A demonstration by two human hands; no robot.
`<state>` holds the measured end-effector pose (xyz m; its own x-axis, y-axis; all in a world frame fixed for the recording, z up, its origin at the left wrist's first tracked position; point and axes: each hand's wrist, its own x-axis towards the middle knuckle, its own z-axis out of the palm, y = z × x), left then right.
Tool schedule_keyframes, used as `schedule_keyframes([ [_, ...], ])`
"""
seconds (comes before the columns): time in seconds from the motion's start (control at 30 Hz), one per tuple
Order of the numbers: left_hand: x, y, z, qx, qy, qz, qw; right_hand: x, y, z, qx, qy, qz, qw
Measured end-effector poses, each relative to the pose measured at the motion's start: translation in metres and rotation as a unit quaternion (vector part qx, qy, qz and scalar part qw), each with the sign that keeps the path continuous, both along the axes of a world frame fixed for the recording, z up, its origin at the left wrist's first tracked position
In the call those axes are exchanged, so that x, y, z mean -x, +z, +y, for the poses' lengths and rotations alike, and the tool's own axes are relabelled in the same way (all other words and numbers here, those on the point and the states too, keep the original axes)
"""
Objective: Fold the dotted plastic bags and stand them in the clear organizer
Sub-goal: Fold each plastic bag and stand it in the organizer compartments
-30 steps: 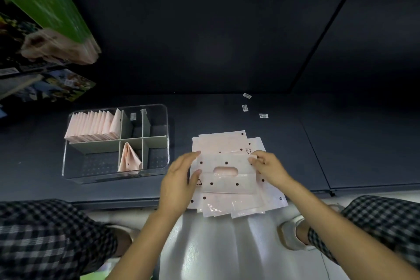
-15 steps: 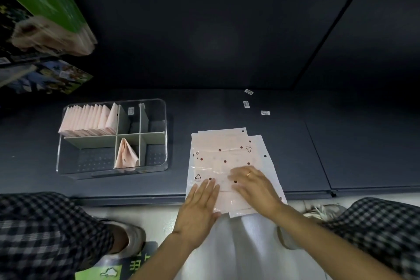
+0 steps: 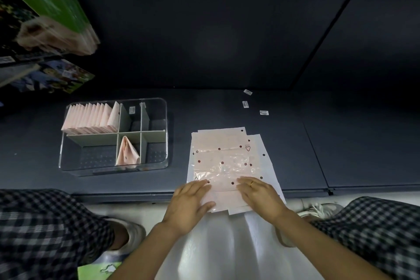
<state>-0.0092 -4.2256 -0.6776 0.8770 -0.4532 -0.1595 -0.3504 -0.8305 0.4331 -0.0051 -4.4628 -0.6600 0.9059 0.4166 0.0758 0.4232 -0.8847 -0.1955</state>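
Head view. Left hand [image 3: 189, 206] and right hand [image 3: 261, 195]: fingers [image 3: 200, 185] flat and spread, grasping nothing, pressing the near edge of the top dotted bag [image 3: 223, 166], probably to set a crease. Bag stack lies on the shelf [image 3: 341, 154], just beyond the fingers. Clear organizer [image 3: 167, 134], left of the fingers, holds folded bags [image 3: 89, 118] upright.

A dark shelf [image 3: 227, 111] carries a clear organizer [image 3: 167, 134] at left, a stack of dotted bags [image 3: 227, 159] near the front edge, and three small labels [image 3: 245, 104] farther back.
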Motion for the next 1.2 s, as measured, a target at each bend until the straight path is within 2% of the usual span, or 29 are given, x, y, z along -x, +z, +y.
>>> schedule_keyframes([
  [0.1, -0.013, 0.004, 0.001, 0.028, 0.049, 0.033, 0.998, -0.01, 0.005, -0.002, -0.057, -0.072, 0.133, 0.987],
  [0.2, -0.023, 0.007, 0.005, 0.085, 0.133, 0.068, 0.985, -0.022, 0.013, -0.012, -0.167, -0.113, 0.279, 0.939],
  [0.3, -0.029, 0.011, 0.006, 0.155, 0.219, 0.11, 0.957, -0.031, 0.019, -0.017, -0.264, -0.137, 0.327, 0.897],
  [0.33, -0.031, 0.012, 0.005, 0.169, 0.235, 0.121, 0.95, -0.033, 0.02, -0.017, -0.298, -0.151, 0.335, 0.881],
  [0.43, -0.033, 0.014, 0.0, 0.219, 0.264, 0.12, 0.932, -0.039, 0.018, -0.016, -0.332, -0.196, 0.307, 0.87],
  [0.5, -0.031, 0.013, -0.004, 0.205, 0.266, 0.05, 0.941, -0.043, 0.014, -0.014, -0.32, -0.221, 0.287, 0.875],
  [0.6, -0.023, 0.013, -0.012, 0.164, 0.176, -0.085, 0.967, -0.047, 0.007, -0.011, -0.254, -0.252, 0.254, 0.898],
  [0.7, -0.011, 0.012, -0.026, 0.11, 0.045, -0.142, 0.983, -0.048, 0.003, -0.008, -0.161, -0.267, 0.178, 0.933],
  [0.77, -0.005, 0.006, -0.033, 0.069, -0.004, -0.13, 0.989, -0.047, 0.004, -0.004, -0.146, -0.238, 0.154, 0.948],
  [0.9, -0.006, 0.004, -0.032, 0.037, 0.005, -0.111, 0.993, -0.046, 0.001, 0.0, -0.092, -0.155, 0.21, 0.961],
  [1.07, -0.017, 0.006, -0.032, 0.026, 0.023, -0.092, 0.995, -0.054, -0.003, 0.001, -0.187, -0.21, 0.252, 0.926],
  [1.2, -0.026, 0.0, -0.03, 0.031, 0.068, -0.073, 0.995, -0.063, -0.006, 0.002, -0.176, -0.222, 0.271, 0.92],
])
